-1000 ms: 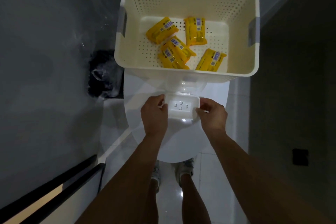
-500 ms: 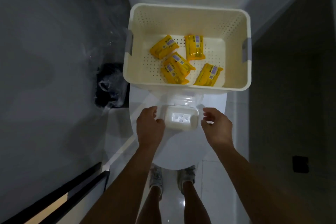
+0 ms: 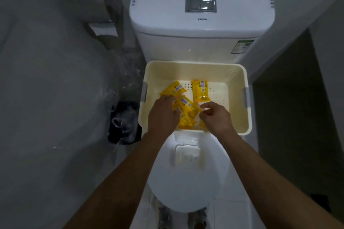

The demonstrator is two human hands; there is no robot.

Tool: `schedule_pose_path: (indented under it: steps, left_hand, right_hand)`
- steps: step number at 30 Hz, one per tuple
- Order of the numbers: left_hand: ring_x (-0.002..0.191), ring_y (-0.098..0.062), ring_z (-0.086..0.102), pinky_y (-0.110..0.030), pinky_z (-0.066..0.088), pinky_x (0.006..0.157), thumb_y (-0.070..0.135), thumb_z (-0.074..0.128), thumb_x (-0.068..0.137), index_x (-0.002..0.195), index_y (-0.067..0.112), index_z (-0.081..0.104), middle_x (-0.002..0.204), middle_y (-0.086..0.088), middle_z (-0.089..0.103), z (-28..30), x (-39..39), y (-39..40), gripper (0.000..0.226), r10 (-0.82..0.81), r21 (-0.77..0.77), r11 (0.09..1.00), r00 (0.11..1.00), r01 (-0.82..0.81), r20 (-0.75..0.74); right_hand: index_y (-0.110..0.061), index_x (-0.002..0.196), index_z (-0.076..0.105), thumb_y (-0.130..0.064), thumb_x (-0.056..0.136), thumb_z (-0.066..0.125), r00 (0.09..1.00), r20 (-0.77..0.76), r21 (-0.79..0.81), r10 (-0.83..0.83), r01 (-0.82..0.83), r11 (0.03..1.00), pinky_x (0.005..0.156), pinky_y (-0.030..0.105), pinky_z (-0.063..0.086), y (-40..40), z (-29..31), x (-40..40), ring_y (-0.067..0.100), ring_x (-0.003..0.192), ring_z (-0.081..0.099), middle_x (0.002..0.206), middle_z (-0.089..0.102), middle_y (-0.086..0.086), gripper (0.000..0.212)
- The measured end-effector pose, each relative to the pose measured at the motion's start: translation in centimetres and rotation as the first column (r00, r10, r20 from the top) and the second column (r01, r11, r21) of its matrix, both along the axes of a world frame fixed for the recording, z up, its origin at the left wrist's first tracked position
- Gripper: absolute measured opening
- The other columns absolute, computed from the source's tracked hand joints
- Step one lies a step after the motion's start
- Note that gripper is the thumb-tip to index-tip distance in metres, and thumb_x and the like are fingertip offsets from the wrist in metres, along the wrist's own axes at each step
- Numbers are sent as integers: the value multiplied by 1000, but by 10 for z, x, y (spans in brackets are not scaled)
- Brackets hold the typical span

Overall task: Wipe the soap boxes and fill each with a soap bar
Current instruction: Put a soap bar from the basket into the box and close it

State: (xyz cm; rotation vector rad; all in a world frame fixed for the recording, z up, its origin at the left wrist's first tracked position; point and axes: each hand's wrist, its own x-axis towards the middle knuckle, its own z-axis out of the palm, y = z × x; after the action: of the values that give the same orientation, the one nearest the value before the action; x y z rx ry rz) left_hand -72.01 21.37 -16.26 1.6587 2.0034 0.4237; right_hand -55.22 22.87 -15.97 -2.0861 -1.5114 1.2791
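Several yellow-wrapped soap bars [image 3: 200,91] lie in a cream perforated basket [image 3: 240,117] that stands on the toilet. Both my hands are down inside it. My left hand [image 3: 162,115] lies over the packs at the left; its fingertips are on one pack, and whether they grip it is hidden. The curled fingers of my right hand [image 3: 216,117] pinch the corner of the middle soap pack [image 3: 185,106]. A white soap box [image 3: 188,154] sits open and empty on the toilet lid [image 3: 186,188], just in front of the basket.
Behind the basket is the white cistern [image 3: 201,24] with its chrome flush button. A black bin with a plastic liner [image 3: 124,122] stands on the floor to the left. Grey walls close in on both sides. My feet show below the lid.
Both hands let go of the soap box and moved forward into the basket, onto the soap packs. The view has tilted up, so the cistern now shows.
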Motion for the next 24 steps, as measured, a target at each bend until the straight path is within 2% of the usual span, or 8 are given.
schedule_pose_path:
  steps: [3, 7, 9, 14, 17, 19, 22, 24]
  left_hand:
    - [119, -27, 55, -36, 44, 96, 18, 56, 93, 139, 20, 49, 135, -8, 56, -33, 0, 29, 46, -118, -238, 965, 993, 112, -10]
    - [118, -35, 56, -37, 46, 93, 15, 57, 90, 150, 27, 35, 132, -13, 59, -66, -2, 44, 65, -173, -380, 906, 983, 185, 67]
    - [117, -35, 57, -38, 48, 94, 15, 60, 87, 150, 28, 35, 129, -13, 61, -73, -2, 44, 69, -139, -407, 898, 985, 170, 103]
    - [110, -31, 60, -37, 49, 91, 17, 61, 85, 136, 24, 52, 122, -9, 65, -78, -2, 44, 53, -104, -422, 896, 989, 137, 100]
    - [109, -30, 60, -42, 49, 93, 12, 61, 82, 128, 19, 58, 118, -9, 66, -76, -4, 47, 47, -75, -422, 898, 990, 121, 123]
    - [107, -29, 62, -42, 51, 92, 13, 64, 82, 124, 16, 60, 115, -9, 67, -73, -5, 49, 42, -57, -423, 899, 989, 112, 140]
    - [99, -25, 64, -36, 53, 86, 20, 68, 86, 112, 13, 68, 106, -8, 70, -68, -7, 51, 27, 4, -410, 909, 983, 72, 181]
    - [90, -21, 66, -34, 54, 80, 25, 72, 86, 104, 14, 73, 98, -7, 72, -61, -9, 51, 21, 48, -406, 912, 971, 53, 234]
  right_hand:
    - [-12, 123, 68, -23, 92, 69, 989, 69, -217, 129, -112, 970, 86, 33, 50, 24, -28, -6, 28, 106, 65, 118, 69, 13, 33]
    - [-1, 113, 68, -18, 93, 64, 938, 122, -368, 326, -262, 892, 75, 30, 47, 40, -61, -16, 31, 106, 65, 115, 69, 18, 27]
    - [1, 112, 68, -13, 92, 64, 930, 115, -386, 350, -283, 878, 74, 30, 47, 44, -72, -18, 30, 100, 65, 108, 68, 18, 25]
    - [-1, 88, 67, 1, 86, 66, 996, -18, -473, 83, -81, 877, 89, 45, 59, 44, -89, -18, 31, 84, 69, 94, 70, 22, 3]
    - [1, 103, 70, -6, 86, 72, 996, 17, -449, 90, -73, 890, 93, 42, 58, 46, -95, -16, 32, 98, 71, 103, 73, 20, 19]
    - [2, 112, 70, -6, 86, 73, 999, -29, -437, 22, -32, 899, 86, 37, 60, 47, -94, -11, 28, 91, 71, 98, 72, 17, 27]
    - [3, 112, 69, -3, 87, 74, 978, -143, -421, -153, 79, 904, 58, 25, 57, 49, -80, -3, 16, 61, 61, 79, 65, 8, 27]
    - [0, 106, 72, -10, 86, 78, 965, -153, -355, -213, 148, 923, 61, 30, 56, 52, -66, 3, 15, 52, 56, 72, 64, 10, 23]
